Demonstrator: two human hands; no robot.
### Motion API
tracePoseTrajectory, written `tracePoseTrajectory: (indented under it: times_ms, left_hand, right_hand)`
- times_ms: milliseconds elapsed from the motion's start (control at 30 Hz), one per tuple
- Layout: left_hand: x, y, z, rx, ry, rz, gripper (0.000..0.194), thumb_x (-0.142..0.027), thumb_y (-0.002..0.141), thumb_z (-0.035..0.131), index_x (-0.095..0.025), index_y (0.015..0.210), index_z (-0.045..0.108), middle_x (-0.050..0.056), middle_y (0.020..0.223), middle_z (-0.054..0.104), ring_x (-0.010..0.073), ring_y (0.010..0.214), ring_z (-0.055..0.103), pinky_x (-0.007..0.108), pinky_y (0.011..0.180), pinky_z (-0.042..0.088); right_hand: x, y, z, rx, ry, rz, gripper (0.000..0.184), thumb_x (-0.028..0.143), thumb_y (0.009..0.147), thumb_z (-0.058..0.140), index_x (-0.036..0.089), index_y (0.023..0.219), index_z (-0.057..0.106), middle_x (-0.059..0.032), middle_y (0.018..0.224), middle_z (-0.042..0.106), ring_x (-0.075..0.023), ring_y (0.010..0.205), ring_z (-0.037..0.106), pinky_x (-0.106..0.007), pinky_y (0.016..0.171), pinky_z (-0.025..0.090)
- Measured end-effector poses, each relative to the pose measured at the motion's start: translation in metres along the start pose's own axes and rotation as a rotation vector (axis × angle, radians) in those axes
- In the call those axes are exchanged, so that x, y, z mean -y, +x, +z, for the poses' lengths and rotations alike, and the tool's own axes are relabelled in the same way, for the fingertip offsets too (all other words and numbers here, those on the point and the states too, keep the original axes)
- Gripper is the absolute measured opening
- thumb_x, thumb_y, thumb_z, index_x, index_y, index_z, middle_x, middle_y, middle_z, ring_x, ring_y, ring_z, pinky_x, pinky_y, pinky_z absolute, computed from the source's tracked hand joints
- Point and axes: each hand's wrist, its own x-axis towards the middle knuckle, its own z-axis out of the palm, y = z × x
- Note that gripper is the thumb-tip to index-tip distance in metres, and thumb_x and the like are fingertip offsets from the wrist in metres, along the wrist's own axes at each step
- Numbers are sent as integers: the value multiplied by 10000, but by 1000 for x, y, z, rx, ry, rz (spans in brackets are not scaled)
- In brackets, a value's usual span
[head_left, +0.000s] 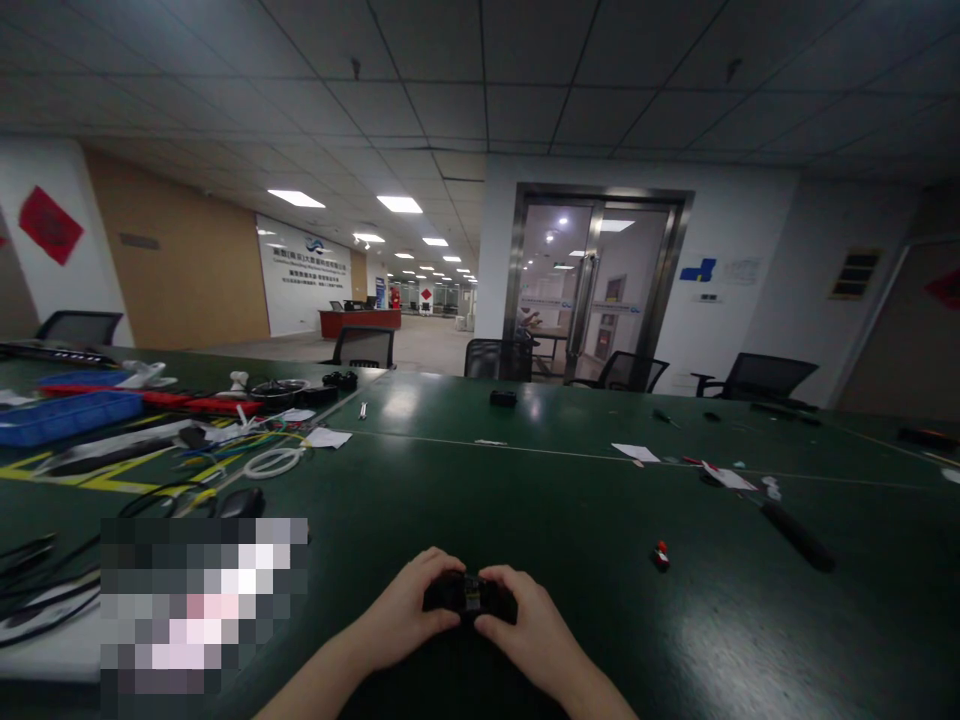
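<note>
Between my two hands, near the front of the green table [570, 520], is a small black device [472, 592] with small parts showing in its middle. My left hand [409, 610] grips its left end, thumb at the near side and fingers over the far side. The right end is held the same way by my right hand [525, 620]. Its exact kind cannot be made out, and both ends are partly hidden by my fingers. A small red and white object [660, 555] lies to the right of my right hand.
Cables, a white coil [271, 462], a black mouse [240, 503] and a blue tray [71, 415] crowd the left side. Farther back sits a small black box [502, 398]. On the right lie paper scraps [634, 453] and a black-handled tool [796, 535]. Chairs [499, 360] line the far edge.
</note>
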Motion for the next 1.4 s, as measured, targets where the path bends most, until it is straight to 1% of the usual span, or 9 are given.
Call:
tracePoseTrajectory:
  times_ms: [200, 333, 433, 533, 733, 867, 1067, 1267, 1400]
  left_hand:
    - [2, -1, 1, 15, 116, 25, 446, -153, 686, 615, -233, 1120, 549, 43, 1101, 551, 225, 1041, 495, 353, 952, 352]
    - [7, 0, 3, 20, 124, -41, 531, -175, 684, 634, -232, 1194, 496, 48, 1108, 556, 232, 1033, 497, 361, 942, 351]
    - [13, 1, 4, 22, 144, -63, 474, -195, 675, 654, -230, 1133, 538, 43, 1088, 568, 237, 1029, 492, 356, 923, 356]
    - [17, 2, 3, 26, 152, -35, 455, -215, 675, 662, -239, 1115, 551, 37, 1086, 575, 239, 1022, 489, 350, 905, 362]
    - [11, -1, 0, 60, 140, 29, 420, -254, 730, 631, -258, 1140, 544, 34, 1115, 566, 229, 1053, 469, 358, 940, 344]
    - [7, -2, -1, 64, 136, 32, 401, -237, 727, 633, -257, 1120, 555, 32, 1101, 568, 218, 1046, 474, 348, 936, 354]
    - [5, -3, -2, 79, 114, 12, 470, -208, 693, 654, -252, 1145, 534, 31, 1127, 559, 217, 1073, 465, 358, 967, 341]
    - [12, -2, 0, 52, 97, 2, 399, -201, 700, 637, -231, 1089, 553, 32, 1092, 569, 204, 1037, 493, 342, 943, 372]
    - [16, -1, 2, 30, 98, 12, 406, -190, 683, 637, -232, 1077, 551, 32, 1092, 570, 209, 1034, 499, 341, 930, 386]
  right_hand:
    - [1, 1, -1, 17, -64, 21, 379, 299, 657, 658, 283, 1032, 605, -4, 1082, 566, -223, 1038, 505, -354, 877, 399]
    - [-2, 3, 2, 1, -98, 2, 396, 274, 639, 668, 274, 1032, 611, -9, 1057, 577, -223, 1027, 507, -350, 878, 392]
    - [-6, 4, 4, -10, -99, -28, 415, 283, 638, 670, 267, 1048, 607, -14, 1054, 581, -221, 1025, 509, -339, 880, 388]
    - [-8, 3, 3, -15, -91, -26, 418, 300, 639, 673, 265, 1050, 605, -13, 1061, 577, -221, 1024, 511, -335, 872, 393]
    - [-5, 2, 2, -14, -82, -38, 412, 300, 646, 671, 270, 1051, 601, -14, 1062, 579, -221, 1030, 505, -342, 890, 383]
    - [3, 0, -1, 13, -86, -62, 332, 294, 672, 653, 311, 1002, 621, 4, 1082, 566, -216, 1059, 481, -361, 905, 365]
    - [11, -4, -3, 54, -102, 1, 245, 328, 695, 641, 330, 940, 650, 6, 1135, 533, -236, 1105, 444, -412, 921, 337]
    - [8, -2, 0, 27, -134, -43, 212, 316, 700, 637, 327, 910, 656, 14, 1080, 571, -222, 1070, 471, -393, 918, 321]
    - [7, -1, 2, 15, -167, -71, 209, 294, 684, 652, 322, 892, 659, 22, 1045, 590, -208, 1053, 486, -369, 919, 313]
